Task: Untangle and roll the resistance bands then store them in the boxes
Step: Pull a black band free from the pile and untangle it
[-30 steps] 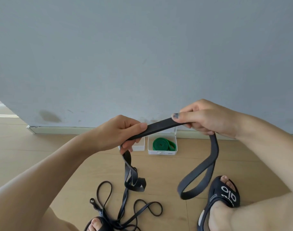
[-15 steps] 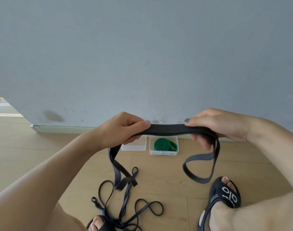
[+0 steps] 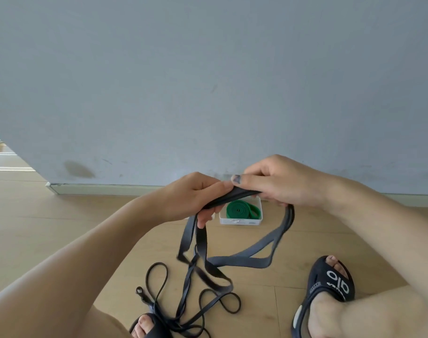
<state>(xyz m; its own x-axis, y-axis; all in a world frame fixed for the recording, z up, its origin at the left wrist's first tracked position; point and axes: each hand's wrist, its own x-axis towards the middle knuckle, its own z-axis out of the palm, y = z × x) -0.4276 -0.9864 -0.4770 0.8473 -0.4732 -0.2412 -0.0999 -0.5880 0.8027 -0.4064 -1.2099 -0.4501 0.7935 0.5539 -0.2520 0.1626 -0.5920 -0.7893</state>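
1. At centre frame, my left hand [image 3: 196, 198] and right hand [image 3: 278, 184] meet almost knuckle to knuckle, each with fingers curled and pinching the wide black band [image 3: 235, 195], which I hold doubled between them, raised off the floor [image 3: 61, 228].

2. I judge the grip sits this high so the slack can fall free: two loops hang below my hands, one draping toward lower centre, the other sweeping out to the lower right.

3. The lower end of the band runs down into the tangle of thin black bands [image 3: 183, 306] lying at bottom centre, so the sorting looks unfinished.

4. Just behind my hands, against the foot of the grey wall [image 3: 208, 81], the white box [image 3: 239, 222] holds a rolled green band [image 3: 239, 211], already stored; a second box is mostly hidden behind my left hand and I cannot tell its contents.

5. For room: the wall closes off everything beyond the boxes, while bare floor opens to the left of frame.

6. My sandalled right foot [image 3: 330, 286] sits at lower right, near the hanging loop, and my left foot [image 3: 147, 325] touches the tangle at the bottom edge, so both could snag a strand as I pull upward.
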